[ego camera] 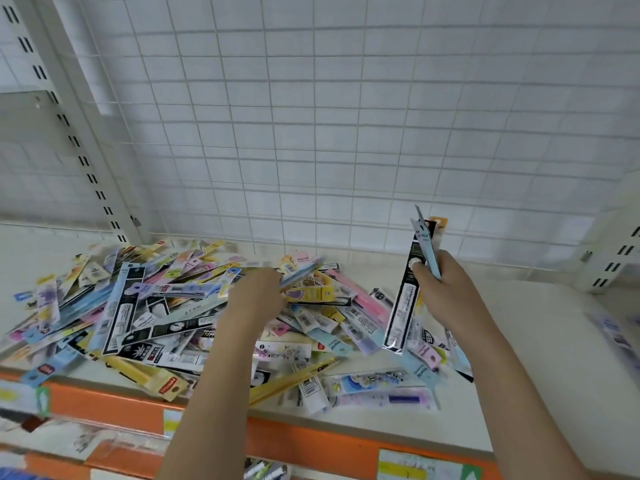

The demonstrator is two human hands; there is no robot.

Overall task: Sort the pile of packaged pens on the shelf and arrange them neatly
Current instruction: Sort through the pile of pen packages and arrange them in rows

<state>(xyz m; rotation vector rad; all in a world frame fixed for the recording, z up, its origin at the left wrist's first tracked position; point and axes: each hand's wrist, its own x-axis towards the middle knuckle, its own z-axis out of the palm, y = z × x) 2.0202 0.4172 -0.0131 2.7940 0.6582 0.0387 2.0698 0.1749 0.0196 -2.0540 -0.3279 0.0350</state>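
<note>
Head camera is showing the right hand (446, 289) gripping a few packets (420, 258) upright, while the left hand (256, 296) is pinching one from the pile (173, 306) on the shelf (536, 341). Slick packets could be slipping loose; overlapping neighbours are crowding each pick, near the wire grid (346, 116).

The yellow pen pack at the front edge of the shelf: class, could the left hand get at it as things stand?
Probably yes. The yellow pen pack lies on top at the pile's edge, uncovered, though the left hand already pinches a blue pack.
</note>
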